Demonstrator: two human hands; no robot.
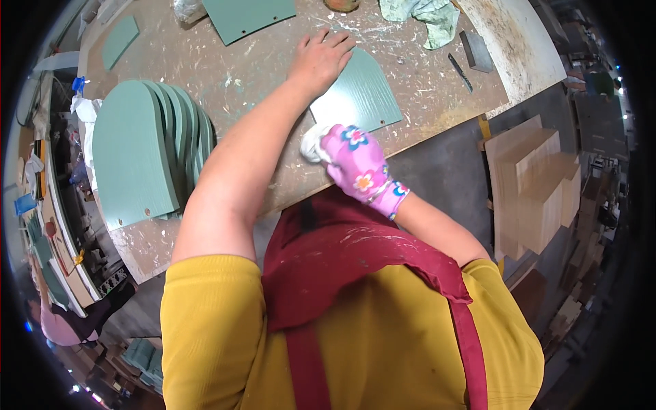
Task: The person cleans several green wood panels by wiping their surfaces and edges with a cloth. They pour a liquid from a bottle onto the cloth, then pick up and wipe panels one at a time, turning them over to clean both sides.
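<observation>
A green painted panel (361,92) with a rounded end and small holes along its straight edge lies on the worktable. Bare and with its fingers stretched out, my left hand (321,60) rests on the panel's rounded end. My right hand (355,160) wears a pink flowered glove and is closed around a wadded white cloth (313,143). That cloth is at the near left corner of the panel; whether it touches the panel I cannot tell. To the left of my left arm stands a stack of similar green rounded panels (133,154).
Another green panel (249,17) lies at the far edge, and a smaller green piece (121,42) at far left. A pale green rag (427,17), a dark block (476,51) and a knife (460,72) sit at far right. Wooden boards (526,184) are stacked beyond the table (273,184).
</observation>
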